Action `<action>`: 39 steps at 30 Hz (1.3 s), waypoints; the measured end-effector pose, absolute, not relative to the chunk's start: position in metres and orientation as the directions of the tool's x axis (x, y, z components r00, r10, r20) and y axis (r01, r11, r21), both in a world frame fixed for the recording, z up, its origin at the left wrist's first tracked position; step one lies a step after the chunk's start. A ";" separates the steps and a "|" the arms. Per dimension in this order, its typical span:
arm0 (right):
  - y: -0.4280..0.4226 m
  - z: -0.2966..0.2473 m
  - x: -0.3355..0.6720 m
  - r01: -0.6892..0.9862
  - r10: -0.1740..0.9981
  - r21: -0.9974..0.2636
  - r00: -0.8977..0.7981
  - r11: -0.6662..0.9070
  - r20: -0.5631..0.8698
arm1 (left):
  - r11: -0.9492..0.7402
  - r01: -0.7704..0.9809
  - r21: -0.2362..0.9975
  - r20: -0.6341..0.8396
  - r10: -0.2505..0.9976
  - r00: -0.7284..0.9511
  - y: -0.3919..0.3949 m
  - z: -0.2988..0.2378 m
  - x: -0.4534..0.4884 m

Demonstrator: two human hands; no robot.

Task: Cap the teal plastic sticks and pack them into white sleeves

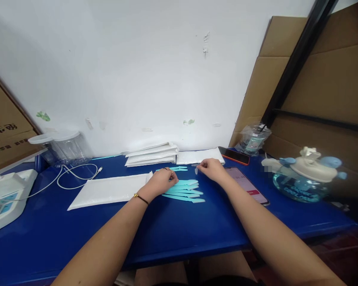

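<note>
Several turquoise eyebrow razors [185, 194] lie fanned out side by side on the blue table, their blade ends to the right. My left hand [162, 180] is over their handle ends, fingers bent and closed at the handle of one razor; the grip itself is partly hidden. Behind it lie further turquoise razors [179, 169]. My right hand [211, 169] is to the right of the razors, thumb and fingers pinched on a small translucent blade cover [196, 171]. A white padded envelope [107, 192] lies flat to the left of my left hand.
White envelopes [152, 155] are stacked by the wall, with another white packet [197, 157] beside them. Two phones, one lit [246, 184] and one dark [234, 155], lie right. A blue water bottle [307, 178], clear jars [68, 149], a white cable [77, 167] and a white device [14, 194] flank the table.
</note>
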State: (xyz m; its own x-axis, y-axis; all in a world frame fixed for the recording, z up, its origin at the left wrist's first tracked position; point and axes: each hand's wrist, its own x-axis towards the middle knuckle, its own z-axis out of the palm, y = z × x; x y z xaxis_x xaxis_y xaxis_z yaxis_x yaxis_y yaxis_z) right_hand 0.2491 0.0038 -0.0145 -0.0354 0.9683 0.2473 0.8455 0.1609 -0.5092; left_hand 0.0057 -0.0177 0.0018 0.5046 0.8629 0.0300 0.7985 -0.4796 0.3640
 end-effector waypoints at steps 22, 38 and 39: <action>0.016 -0.035 0.249 0.559 0.967 -0.805 -0.245 0.199 0.069 | -0.368 0.866 0.338 0.093 0.929 0.358 0.009 -0.013 -0.008; 0.012 -0.032 0.232 0.607 0.931 -0.723 -0.337 0.329 0.141 | -0.415 0.849 0.329 0.142 0.910 0.390 0.011 -0.016 -0.005; 0.012 -0.032 0.230 0.603 0.927 -0.723 -0.345 0.336 0.143 | -0.425 0.844 0.328 0.144 0.905 0.400 0.011 -0.016 -0.004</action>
